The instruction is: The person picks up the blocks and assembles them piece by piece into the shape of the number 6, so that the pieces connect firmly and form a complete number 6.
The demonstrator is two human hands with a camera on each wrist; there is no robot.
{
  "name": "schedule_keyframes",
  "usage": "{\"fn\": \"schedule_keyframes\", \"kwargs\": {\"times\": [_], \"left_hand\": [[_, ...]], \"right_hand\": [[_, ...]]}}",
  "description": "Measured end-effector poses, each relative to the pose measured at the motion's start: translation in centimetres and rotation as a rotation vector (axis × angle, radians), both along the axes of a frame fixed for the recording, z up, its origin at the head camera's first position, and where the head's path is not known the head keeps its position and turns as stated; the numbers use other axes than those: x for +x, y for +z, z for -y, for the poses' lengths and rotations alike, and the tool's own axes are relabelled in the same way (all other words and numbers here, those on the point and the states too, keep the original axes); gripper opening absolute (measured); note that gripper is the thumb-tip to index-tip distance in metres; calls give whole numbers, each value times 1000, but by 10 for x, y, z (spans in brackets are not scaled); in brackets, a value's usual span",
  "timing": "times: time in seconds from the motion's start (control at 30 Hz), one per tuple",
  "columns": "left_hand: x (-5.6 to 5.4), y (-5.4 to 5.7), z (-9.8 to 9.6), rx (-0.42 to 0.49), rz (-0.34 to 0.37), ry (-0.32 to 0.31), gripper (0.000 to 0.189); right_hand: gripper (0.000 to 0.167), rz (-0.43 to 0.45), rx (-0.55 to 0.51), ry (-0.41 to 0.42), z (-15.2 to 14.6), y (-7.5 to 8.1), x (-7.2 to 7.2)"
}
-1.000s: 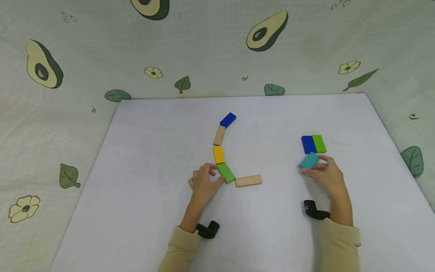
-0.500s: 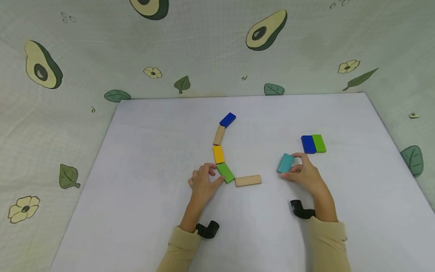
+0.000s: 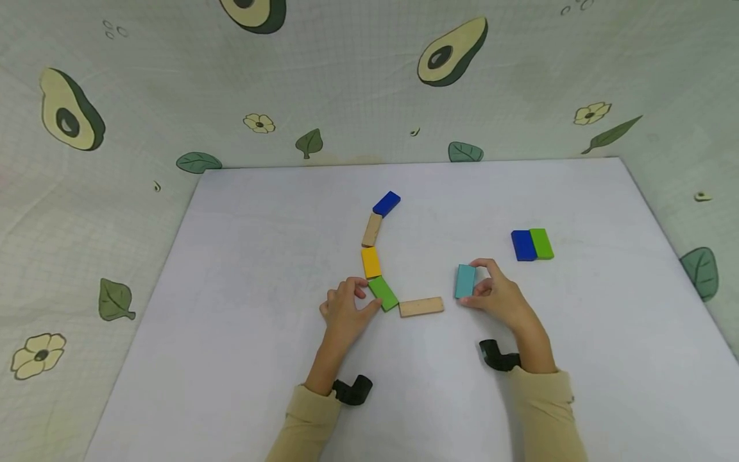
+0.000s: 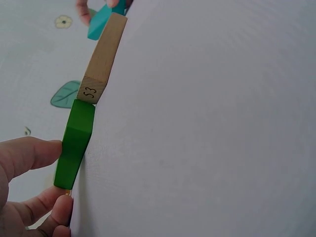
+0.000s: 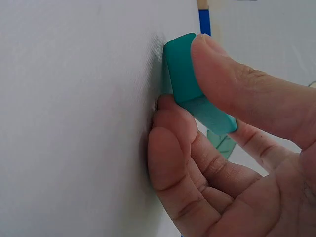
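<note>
A curved row of wooden blocks lies on the white table: a blue block (image 3: 387, 203) at the far end, a natural wood block (image 3: 372, 230), a yellow block (image 3: 371, 262), a green block (image 3: 383, 293) and a longer-looking natural block (image 3: 422, 307). My left hand (image 3: 346, 313) holds the green block by its ends, between thumb and fingers, as the left wrist view (image 4: 74, 145) also has it. To the right of the row, my right hand (image 3: 499, 298) pinches a teal block (image 3: 465, 282) between thumb and index finger, its other fingers curled. The teal block stands apart from the row.
Farther right, a second blue block (image 3: 523, 246) and a second green block (image 3: 541, 244) lie side by side. Black wrist cameras sit at the left (image 3: 353, 390) and right wrists. Behind the white table (image 3: 242, 256) hangs a cloth (image 3: 358, 77) printed with avocados and leaves.
My right hand has carried the teal block leftward from beside the blue and green pair toward the curved row, turning it more upright in the view. My left hand has stayed put.
</note>
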State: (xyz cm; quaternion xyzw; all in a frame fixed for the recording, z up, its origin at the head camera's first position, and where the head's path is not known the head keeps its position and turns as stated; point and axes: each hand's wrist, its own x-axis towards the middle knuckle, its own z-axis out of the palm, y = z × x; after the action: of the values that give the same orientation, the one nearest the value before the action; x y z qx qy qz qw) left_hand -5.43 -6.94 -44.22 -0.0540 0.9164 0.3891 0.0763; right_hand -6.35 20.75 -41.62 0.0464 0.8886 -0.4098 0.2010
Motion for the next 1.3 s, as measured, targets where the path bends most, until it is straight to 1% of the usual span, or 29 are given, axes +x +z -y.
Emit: {"fn": "schedule_keyframes", "kwargs": {"times": [0.5, 0.7, 0.8, 0.97, 1.07, 1.3], "left_hand": [[0, 1, 0, 8, 5, 3, 35], [0, 2, 0, 8, 11, 3, 35], [0, 3, 0, 10, 10, 1, 35], [0, 2, 0, 7, 16, 2, 35], [0, 2, -1, 8, 20, 4, 35], [0, 2, -1, 8, 18, 5, 35]], "right_hand": [[68, 2, 31, 29, 15, -3, -4], [70, -1, -8, 58, 18, -3, -5], [67, 0, -22, 67, 19, -2, -6], [61, -15, -6, 78, 20, -1, -6], [60, -27, -3, 86, 20, -1, -7], [60, -28, -1, 65, 21, -3, -7]]}}
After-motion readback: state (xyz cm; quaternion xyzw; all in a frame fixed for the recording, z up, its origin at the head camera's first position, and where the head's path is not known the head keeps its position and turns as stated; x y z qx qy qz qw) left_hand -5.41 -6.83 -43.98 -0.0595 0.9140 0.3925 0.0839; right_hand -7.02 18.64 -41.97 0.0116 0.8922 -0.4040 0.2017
